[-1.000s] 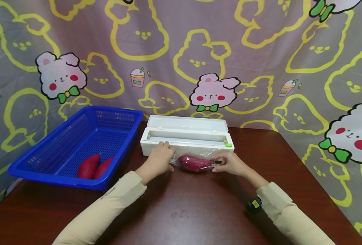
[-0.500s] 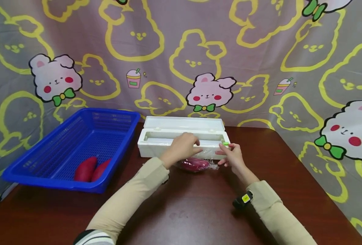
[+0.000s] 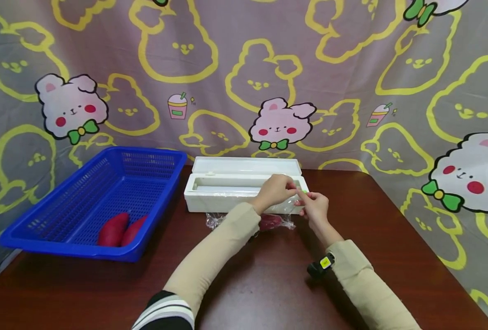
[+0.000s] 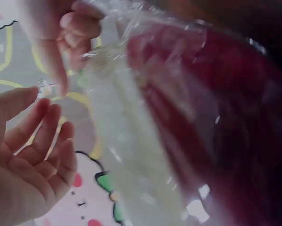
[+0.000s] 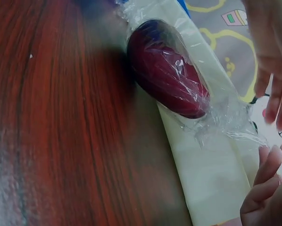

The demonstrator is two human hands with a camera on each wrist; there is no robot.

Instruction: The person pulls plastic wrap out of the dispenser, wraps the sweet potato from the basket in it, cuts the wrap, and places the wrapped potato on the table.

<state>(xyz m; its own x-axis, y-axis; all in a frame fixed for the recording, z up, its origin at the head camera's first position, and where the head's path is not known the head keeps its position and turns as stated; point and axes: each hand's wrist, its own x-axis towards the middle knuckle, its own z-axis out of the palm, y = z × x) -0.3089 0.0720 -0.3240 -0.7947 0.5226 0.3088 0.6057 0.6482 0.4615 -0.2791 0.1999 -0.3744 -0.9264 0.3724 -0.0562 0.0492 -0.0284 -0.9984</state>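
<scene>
A dark red sweet potato (image 5: pixel 167 70), wrapped in clear cling film, lies against the front of a white cling film dispenser (image 3: pixel 211 201). Film (image 5: pixel 230 120) runs from its twisted end toward the fingertips of my right hand (image 3: pixel 316 208), which is at the dispenser's right end. A small green slider (image 3: pixel 305 192) there is mostly covered by the fingers. My left hand (image 3: pixel 274 189) reaches over the dispenser to the same corner, its fingers (image 4: pixel 42 132) loosely bent with nothing between them. The left forearm hides part of the sweet potato in the head view.
A blue plastic basket (image 3: pixel 153 215) stands at the left with two red sweet potatoes (image 3: pixel 113 229) inside. The dispenser's lid (image 3: pixel 246 165) is raised at the back. A patterned curtain (image 3: pixel 211 41) hangs behind the brown table (image 3: pixel 244 284).
My left hand has left the film's left end and moved right over the dispenser. The right hand has let go of the wrapped end and risen to the slider corner.
</scene>
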